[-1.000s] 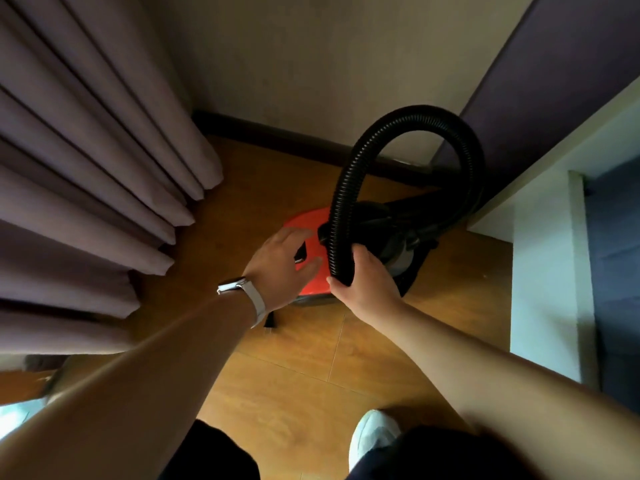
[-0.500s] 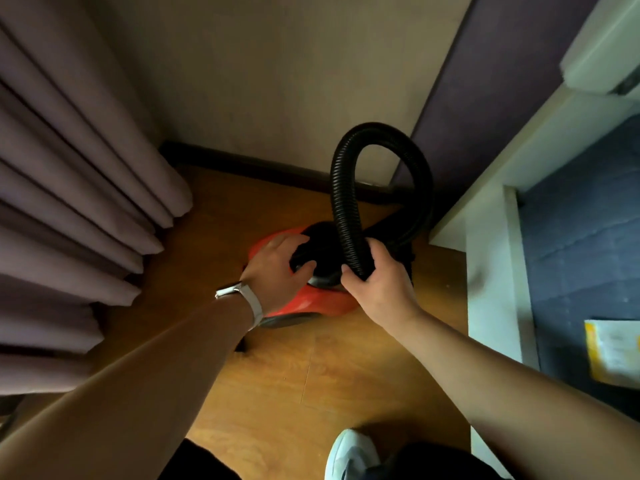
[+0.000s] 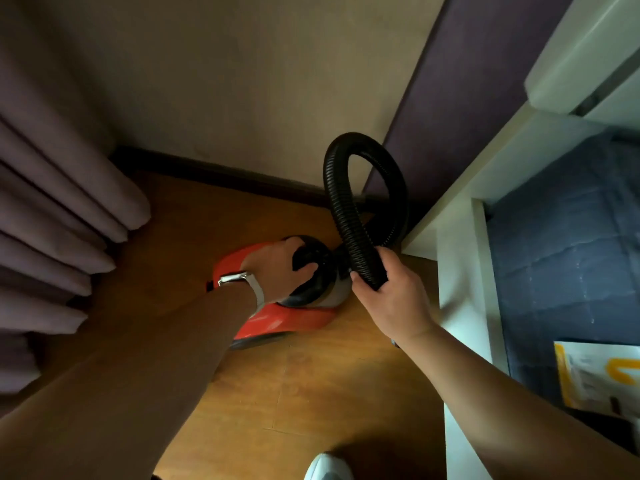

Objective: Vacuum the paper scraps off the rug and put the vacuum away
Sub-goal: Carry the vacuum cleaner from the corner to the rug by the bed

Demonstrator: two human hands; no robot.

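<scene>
Wood floor (image 3: 311,386), red vacuum (image 3: 277,320), black ribbed hose (image 3: 349,216) looped upward

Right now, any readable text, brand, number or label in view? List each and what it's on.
None readable.
Yellow-and-white printed sheet at the right edge: a yellow shape and dark print, too blurred to read.
Red vacuum: no brand or label visible.
Wristwatch: its face is not legible.

A home, most likely a bedroom corner: long pleated curtains (image 3: 59,216) hang to a wood-look floor (image 3: 311,382), a plain wall (image 3: 242,81) meets a dark skirting board (image 3: 214,169), and a white bed frame (image 3: 460,271) holds a quilted dark blue mattress (image 3: 568,258).
</scene>
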